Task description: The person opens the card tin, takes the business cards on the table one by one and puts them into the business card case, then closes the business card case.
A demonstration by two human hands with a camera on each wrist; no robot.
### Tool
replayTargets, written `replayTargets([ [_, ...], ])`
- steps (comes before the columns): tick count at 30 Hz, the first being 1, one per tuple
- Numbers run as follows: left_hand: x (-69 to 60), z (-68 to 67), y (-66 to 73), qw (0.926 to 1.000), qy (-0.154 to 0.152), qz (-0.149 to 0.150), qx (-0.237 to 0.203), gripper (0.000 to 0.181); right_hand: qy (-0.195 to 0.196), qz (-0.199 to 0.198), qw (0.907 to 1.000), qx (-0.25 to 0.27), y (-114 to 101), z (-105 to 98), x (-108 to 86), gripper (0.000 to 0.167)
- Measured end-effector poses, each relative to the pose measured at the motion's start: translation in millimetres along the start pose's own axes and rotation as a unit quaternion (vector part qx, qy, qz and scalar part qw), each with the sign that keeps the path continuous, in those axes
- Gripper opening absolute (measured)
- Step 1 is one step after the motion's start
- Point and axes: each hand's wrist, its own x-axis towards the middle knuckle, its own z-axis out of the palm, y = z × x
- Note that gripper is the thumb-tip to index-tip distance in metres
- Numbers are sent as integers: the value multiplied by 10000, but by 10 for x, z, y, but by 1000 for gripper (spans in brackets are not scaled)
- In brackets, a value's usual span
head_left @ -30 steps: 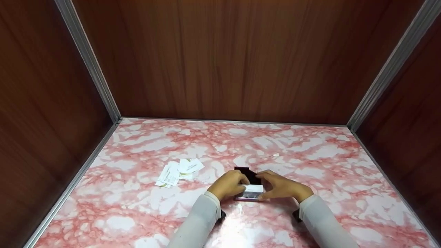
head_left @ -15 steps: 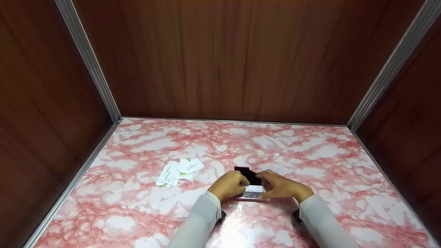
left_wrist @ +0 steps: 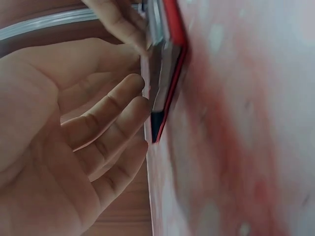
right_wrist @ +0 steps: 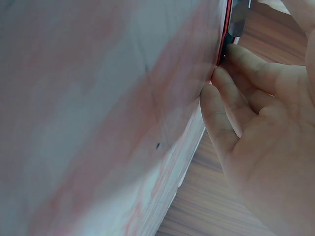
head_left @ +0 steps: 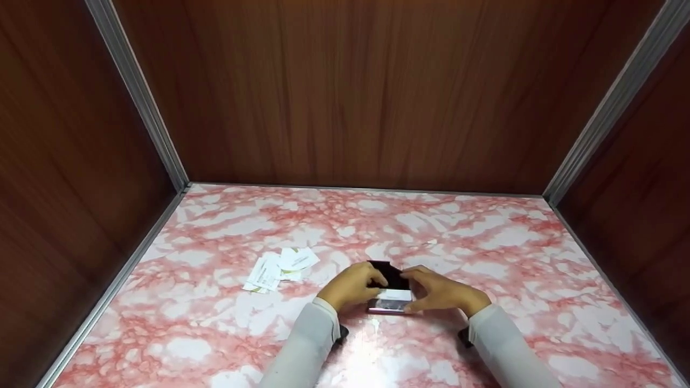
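A small card case [head_left: 388,310] with a dark raised lid [head_left: 392,277] lies on the table in the head view, a white card [head_left: 396,295] in its front part. My right hand [head_left: 442,289] holds the case's right side between thumb and fingers; its fingertips are at the case's dark edge [right_wrist: 225,46] in the right wrist view. My left hand [head_left: 353,285] is at the case's left side, fingers loosely bent. In the left wrist view this hand [left_wrist: 74,132] has its fingertips beside the red-edged case [left_wrist: 179,54]; whether they touch it I cannot tell.
Several white cards [head_left: 267,271] lie overlapping on the marbled red and white table [head_left: 215,334], left of my hands. Brown wood-grain panels [head_left: 345,97] with grey metal edging stand at the back and both sides.
My left hand has shifted slightly left, its fingertips drawing back from the white card. The right hand and the case have stayed in place.
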Motion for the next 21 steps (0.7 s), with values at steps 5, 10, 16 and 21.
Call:
replayTargets([
  [5, -73, -122, -60, 9994, 89, -227, -238, 23, -4, 18, 10000, 44, 7, 3, -3, 84],
  [10, -134, -213, -148, 9992, 227, -154, -306, 26, 6, 32, 10000, 39, 14, -5, -12, 85],
  [16, -220, -330, -327, 9970, 682, -69, -372, 28, -8, -35, 10000, 2, 18, -8, -2, 86],
  [21, -355, -437, -508, 9937, 1044, -341, -212, 30, -39, -13, 10000, 34, 21, 2, 7, 86],
])
